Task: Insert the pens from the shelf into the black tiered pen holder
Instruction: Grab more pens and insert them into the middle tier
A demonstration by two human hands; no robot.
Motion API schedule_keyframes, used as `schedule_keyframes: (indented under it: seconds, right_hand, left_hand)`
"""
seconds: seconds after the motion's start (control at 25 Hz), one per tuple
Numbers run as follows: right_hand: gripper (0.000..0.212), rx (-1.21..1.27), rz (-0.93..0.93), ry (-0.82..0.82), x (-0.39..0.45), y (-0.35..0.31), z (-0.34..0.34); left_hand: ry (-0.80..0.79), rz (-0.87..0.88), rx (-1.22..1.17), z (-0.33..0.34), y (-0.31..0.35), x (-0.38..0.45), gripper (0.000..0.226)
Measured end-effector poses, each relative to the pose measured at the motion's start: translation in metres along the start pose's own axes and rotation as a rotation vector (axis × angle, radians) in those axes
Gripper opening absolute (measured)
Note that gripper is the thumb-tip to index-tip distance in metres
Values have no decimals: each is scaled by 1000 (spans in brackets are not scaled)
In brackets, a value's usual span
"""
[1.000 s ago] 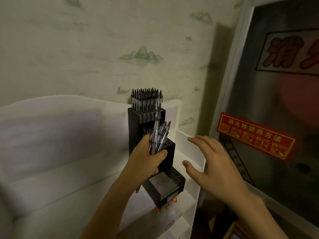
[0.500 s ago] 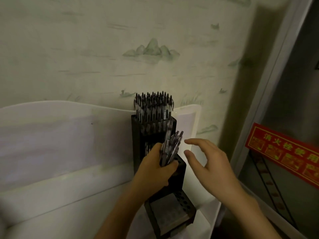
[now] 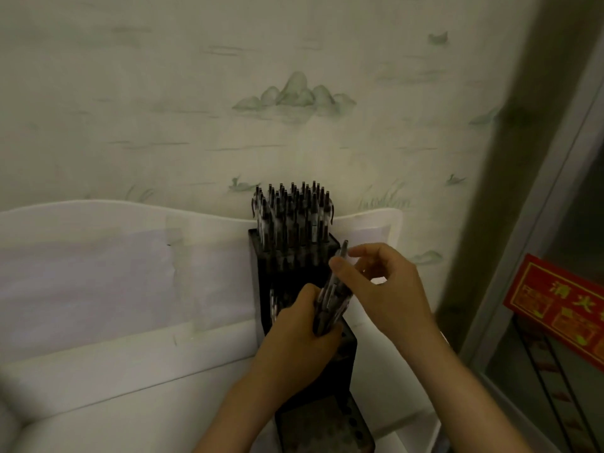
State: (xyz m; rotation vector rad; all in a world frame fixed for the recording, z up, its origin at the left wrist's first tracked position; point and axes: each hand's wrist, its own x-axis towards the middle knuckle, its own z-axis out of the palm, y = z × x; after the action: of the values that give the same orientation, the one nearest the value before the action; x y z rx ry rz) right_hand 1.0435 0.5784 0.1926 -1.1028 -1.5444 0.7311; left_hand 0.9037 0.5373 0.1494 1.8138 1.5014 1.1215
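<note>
- A bundle of pens (image 3: 331, 305) is gripped upright in the left hand (image 3: 294, 338), just in front of the black tiered pen holder (image 3: 287, 266).
- One pen's top end (image 3: 341, 253) is pinched by the right hand (image 3: 385, 289) — thumb and forefinger closed on it.
- The holder's top tier is packed with pens (image 3: 292, 210); it stands on the white shelf (image 3: 98, 371).

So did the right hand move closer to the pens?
Yes. The right hand went left, toward the black pen holder, and now pinches the top of a pen in the bunch of pens that the left hand grips.
</note>
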Motion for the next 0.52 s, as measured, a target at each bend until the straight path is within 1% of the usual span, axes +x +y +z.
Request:
schedule_keyframes:
  seconds: [0.08,0.16,0.24,0.32,0.36,0.44,0.48,0.52]
  right_hand:
    - [13,108,63,-140,13,7,-3]
    - [14,269,132,-261,21,16,-6]
    - [16,355,160,-311,27,22,-7]
    - [14,406,167,-308,33,25,-6]
    - [13,457,182,-278,37,25,-7]
    - [22,559,193,-183,46,23,-14]
    - [28,580,172,-138,50,21,-19]
    - [29,597,145,-104,54,18,-24]
  left_hand:
    - [-3,-30,28,3,-1,5,16]
    - [-1,-52,39,5,-2,10,17]
    - [6,-73,49,6,-3,15,17]
    - [18,-100,43,6,-4,19,17]
    - [20,-107,45,6,-5,19,16]
    - [20,-114,69,6,-8,19,16]
    - [27,-115,77,6,-8,19,15]
    - [40,-114,82,5,-9,18,15]
